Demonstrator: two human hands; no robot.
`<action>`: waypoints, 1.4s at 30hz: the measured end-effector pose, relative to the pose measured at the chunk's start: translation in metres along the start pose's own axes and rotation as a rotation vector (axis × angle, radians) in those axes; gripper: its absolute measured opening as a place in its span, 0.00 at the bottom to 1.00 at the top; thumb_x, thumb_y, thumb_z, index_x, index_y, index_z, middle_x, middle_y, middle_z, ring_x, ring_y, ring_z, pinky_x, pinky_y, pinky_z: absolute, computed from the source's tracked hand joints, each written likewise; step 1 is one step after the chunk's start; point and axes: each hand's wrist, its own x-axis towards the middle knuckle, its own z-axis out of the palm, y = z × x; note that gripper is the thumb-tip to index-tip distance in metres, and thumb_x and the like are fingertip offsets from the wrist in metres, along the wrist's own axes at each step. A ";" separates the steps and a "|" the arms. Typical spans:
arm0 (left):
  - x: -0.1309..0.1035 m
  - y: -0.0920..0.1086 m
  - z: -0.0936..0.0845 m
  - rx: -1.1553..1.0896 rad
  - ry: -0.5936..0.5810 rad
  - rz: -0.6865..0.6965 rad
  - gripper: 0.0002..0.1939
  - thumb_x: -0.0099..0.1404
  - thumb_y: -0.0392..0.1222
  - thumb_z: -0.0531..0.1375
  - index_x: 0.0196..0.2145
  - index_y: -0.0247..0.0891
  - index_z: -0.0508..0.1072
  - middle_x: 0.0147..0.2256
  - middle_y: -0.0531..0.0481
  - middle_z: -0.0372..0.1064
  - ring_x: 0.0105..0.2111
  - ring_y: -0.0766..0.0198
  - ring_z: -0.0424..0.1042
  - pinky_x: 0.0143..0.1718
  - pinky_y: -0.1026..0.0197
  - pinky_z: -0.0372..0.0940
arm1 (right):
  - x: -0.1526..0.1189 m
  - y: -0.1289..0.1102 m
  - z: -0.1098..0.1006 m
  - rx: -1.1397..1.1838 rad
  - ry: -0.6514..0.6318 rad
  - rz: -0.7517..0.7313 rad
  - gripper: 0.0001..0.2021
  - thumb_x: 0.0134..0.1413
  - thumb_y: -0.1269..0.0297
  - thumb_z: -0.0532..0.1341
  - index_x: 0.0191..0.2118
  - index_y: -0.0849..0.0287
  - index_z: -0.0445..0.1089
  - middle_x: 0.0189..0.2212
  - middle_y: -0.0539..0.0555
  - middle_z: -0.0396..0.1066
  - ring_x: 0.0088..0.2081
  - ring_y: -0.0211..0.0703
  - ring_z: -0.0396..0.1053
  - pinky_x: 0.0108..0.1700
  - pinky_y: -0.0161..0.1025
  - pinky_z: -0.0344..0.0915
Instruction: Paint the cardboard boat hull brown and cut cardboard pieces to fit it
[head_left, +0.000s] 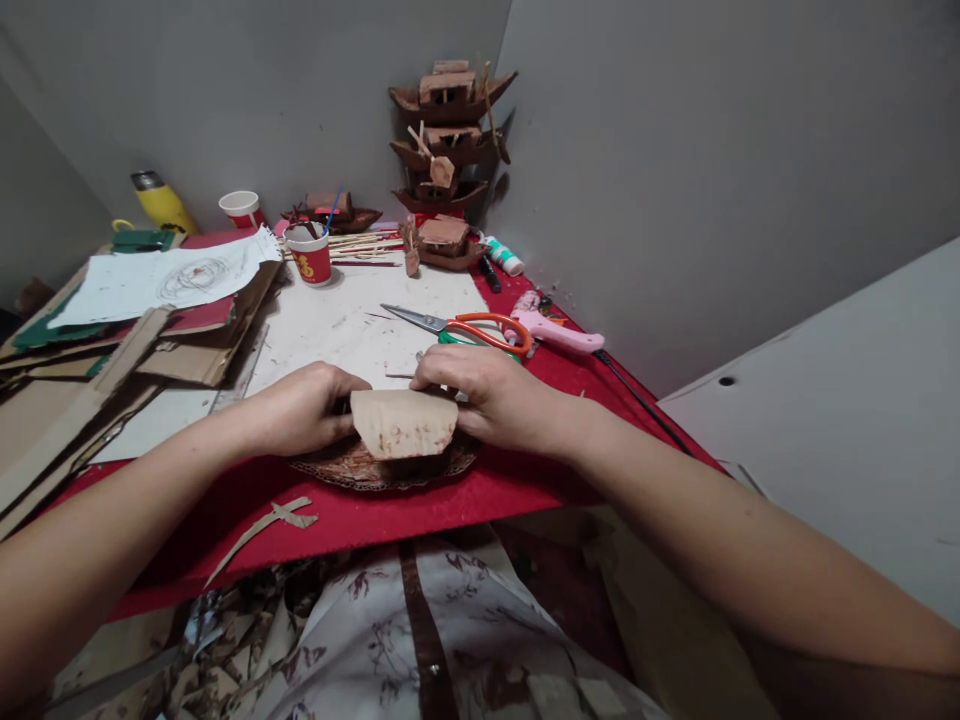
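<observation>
Both hands hold a small tan cardboard piece (pixel 403 422) with reddish speckles, upright over a round woven brown mat (pixel 360 470) near the table's front edge. My left hand (pixel 304 408) grips its left end. My right hand (pixel 487 392) grips its right end, fingers curled over the top. What lies behind the piece is hidden.
Orange-handled scissors (pixel 465 326) and a pink glue gun (pixel 555 328) lie just beyond my right hand. Stacked cardboard sheets (pixel 112 370) fill the left. A red paper cup (pixel 311 256), skewers, a yellow bottle (pixel 161 203) and stacked cardboard model boats (pixel 448 140) stand at the back. A cardboard strip (pixel 262 525) lies on the red cloth.
</observation>
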 end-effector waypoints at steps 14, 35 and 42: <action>0.000 -0.006 0.001 0.005 0.012 0.049 0.11 0.54 0.32 0.53 0.30 0.33 0.75 0.25 0.53 0.71 0.25 0.66 0.64 0.28 0.67 0.59 | -0.006 -0.029 -0.020 0.219 -0.167 0.018 0.26 0.58 0.64 0.62 0.62 0.61 0.61 0.59 0.64 0.65 0.60 0.50 0.62 0.61 0.51 0.59; -0.001 -0.011 0.006 0.041 0.017 0.028 0.09 0.58 0.33 0.53 0.30 0.34 0.74 0.26 0.54 0.71 0.27 0.66 0.65 0.27 0.67 0.56 | -0.021 -0.030 0.015 -0.086 -0.042 -0.084 0.18 0.65 0.69 0.55 0.58 0.57 0.67 0.55 0.68 0.66 0.57 0.53 0.63 0.55 0.55 0.64; -0.004 -0.006 0.007 0.063 0.030 0.041 0.08 0.60 0.33 0.54 0.30 0.34 0.73 0.26 0.53 0.72 0.27 0.65 0.66 0.28 0.66 0.57 | -0.027 -0.034 0.015 0.023 -0.008 -0.008 0.25 0.64 0.68 0.56 0.65 0.62 0.55 0.55 0.67 0.68 0.58 0.52 0.64 0.59 0.54 0.64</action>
